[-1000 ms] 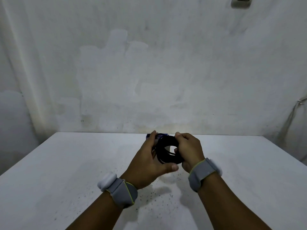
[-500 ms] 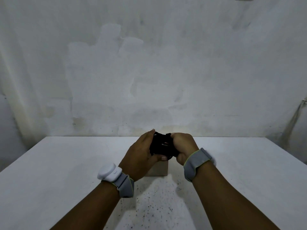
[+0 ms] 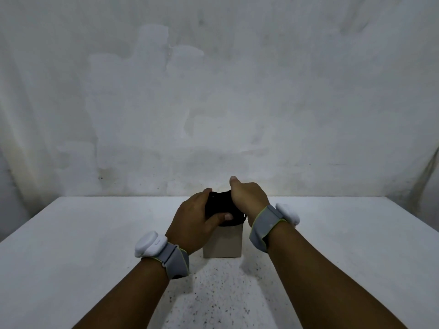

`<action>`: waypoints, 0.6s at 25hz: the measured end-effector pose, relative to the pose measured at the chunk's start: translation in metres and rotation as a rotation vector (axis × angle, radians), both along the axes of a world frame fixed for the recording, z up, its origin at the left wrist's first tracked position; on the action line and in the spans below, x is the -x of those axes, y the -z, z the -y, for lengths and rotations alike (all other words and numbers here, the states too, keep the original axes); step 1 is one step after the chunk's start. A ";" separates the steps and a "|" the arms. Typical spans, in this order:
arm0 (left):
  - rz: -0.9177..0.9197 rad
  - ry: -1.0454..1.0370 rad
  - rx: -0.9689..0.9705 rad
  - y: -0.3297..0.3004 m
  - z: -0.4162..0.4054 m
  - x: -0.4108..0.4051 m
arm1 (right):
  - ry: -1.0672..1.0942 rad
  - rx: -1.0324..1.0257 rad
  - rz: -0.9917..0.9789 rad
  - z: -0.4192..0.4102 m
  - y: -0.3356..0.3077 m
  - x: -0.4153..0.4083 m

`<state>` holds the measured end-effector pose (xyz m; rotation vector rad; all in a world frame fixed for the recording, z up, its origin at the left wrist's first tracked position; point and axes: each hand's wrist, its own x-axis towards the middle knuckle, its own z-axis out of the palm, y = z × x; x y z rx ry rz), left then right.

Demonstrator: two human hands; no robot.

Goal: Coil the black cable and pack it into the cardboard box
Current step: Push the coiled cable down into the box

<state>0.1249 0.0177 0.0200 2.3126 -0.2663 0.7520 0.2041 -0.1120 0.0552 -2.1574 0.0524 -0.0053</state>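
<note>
Black cable [image 3: 219, 205], coiled into a bundle, now sits at the mouth of the cardboard box [image 3: 223, 242] — a moment ago it was held in the air. Left hand [image 3: 197, 222] grips it; right hand [image 3: 247, 198] presses it — finger state hidden. Packing seems nearly finished.

Bare forearms, no sleeves. Each wrist carries a grey fabric wristband edged with thin yellow-green piping, fitted with a rounded white plastic module: left wristband [image 3: 174, 260] with its module [image 3: 150, 244]; right wristband [image 3: 264, 227] with its module [image 3: 288, 213].
</note>
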 end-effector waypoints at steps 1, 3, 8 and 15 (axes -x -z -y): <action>-0.004 -0.019 -0.016 0.002 -0.001 0.000 | 0.006 0.070 0.002 -0.002 0.002 -0.002; -0.039 -0.081 -0.066 0.007 -0.003 -0.001 | 0.010 0.165 0.008 -0.004 0.005 -0.005; -0.013 -0.177 -0.186 0.016 -0.008 -0.008 | 0.008 0.275 0.072 -0.008 0.010 -0.005; -0.056 -0.109 -0.144 0.026 -0.008 -0.013 | 0.009 0.302 0.102 -0.014 0.008 -0.005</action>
